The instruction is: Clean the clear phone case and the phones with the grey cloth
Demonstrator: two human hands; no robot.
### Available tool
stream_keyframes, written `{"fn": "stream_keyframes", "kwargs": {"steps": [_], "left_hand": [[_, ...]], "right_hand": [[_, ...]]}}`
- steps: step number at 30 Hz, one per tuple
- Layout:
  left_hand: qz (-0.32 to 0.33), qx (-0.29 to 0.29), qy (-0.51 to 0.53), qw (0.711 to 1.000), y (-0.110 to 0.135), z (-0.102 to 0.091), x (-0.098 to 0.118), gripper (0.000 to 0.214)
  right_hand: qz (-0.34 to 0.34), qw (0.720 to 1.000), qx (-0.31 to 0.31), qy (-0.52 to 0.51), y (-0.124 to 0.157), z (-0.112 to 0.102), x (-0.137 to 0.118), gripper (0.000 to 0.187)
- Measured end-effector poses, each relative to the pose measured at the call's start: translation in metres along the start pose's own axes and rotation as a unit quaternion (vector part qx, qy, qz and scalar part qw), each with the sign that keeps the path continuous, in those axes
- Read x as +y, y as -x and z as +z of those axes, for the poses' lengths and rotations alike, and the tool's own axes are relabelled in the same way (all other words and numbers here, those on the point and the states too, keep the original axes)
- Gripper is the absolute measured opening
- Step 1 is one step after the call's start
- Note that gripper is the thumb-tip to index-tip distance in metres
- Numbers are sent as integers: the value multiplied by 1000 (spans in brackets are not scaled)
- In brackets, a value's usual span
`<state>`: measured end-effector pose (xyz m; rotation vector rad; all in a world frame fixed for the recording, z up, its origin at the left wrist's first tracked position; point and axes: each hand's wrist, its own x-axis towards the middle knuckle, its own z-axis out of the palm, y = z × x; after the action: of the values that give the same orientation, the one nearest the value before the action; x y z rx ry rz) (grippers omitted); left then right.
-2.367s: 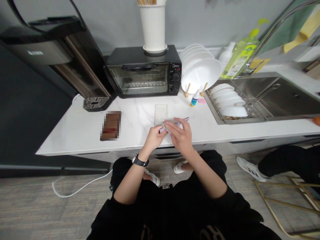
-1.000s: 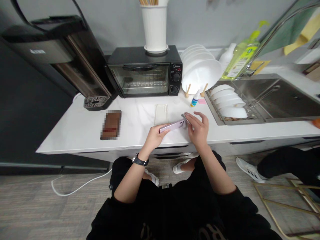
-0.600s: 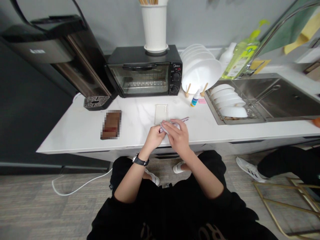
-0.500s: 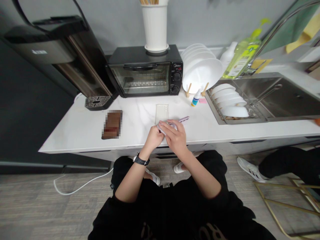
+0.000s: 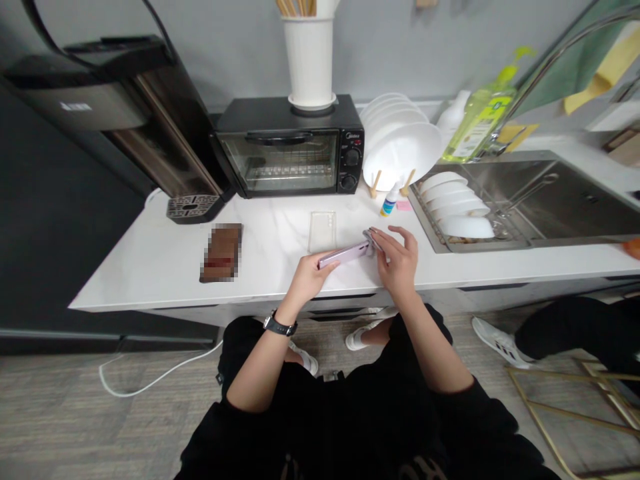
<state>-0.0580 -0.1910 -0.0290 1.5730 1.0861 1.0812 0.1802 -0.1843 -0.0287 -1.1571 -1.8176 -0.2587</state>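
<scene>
A lilac smartphone lies almost level just above the white marble counter, near its front edge. My left hand grips its left end, with a black watch on that wrist. My right hand has its fingertips on the phone's right end, around a small grey piece I cannot identify. Behind the phone lies a clear plastic phone case, touching neither hand. Further left rests a brown, pixelated flat object.
A black toaster oven stands behind the hands, with a small bottle and a pink note to its right. White bowls fill a dish rack beside a steel sink. A seated person's leg shows lower right.
My right hand has moved right, from over the phone to its right end. The phone now shows along its length and lies lower and more level.
</scene>
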Motion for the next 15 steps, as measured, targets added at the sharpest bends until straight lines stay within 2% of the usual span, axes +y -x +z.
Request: {"fn": "stream_keyframes", "kwargs": {"steps": [4, 7, 10, 13, 15], "left_hand": [[-4, 5, -5, 1000, 0, 0, 1, 39], [-2, 5, 5, 1000, 0, 1, 2, 39], [5, 13, 11, 1000, -1, 2, 2, 35], [-6, 28, -32, 999, 0, 0, 1, 14], [-16, 34, -64, 997, 1, -2, -1, 17]], "right_hand": [[6, 1000, 6, -5, 0, 0, 1, 47], [3, 1000, -3, -18, 0, 3, -9, 51], [-6, 999, -22, -46, 2, 10, -33, 49], [-34, 995, -45, -85, 5, 23, -65, 47], [-41, 992, -54, -104, 8, 31, -82, 49]]}}
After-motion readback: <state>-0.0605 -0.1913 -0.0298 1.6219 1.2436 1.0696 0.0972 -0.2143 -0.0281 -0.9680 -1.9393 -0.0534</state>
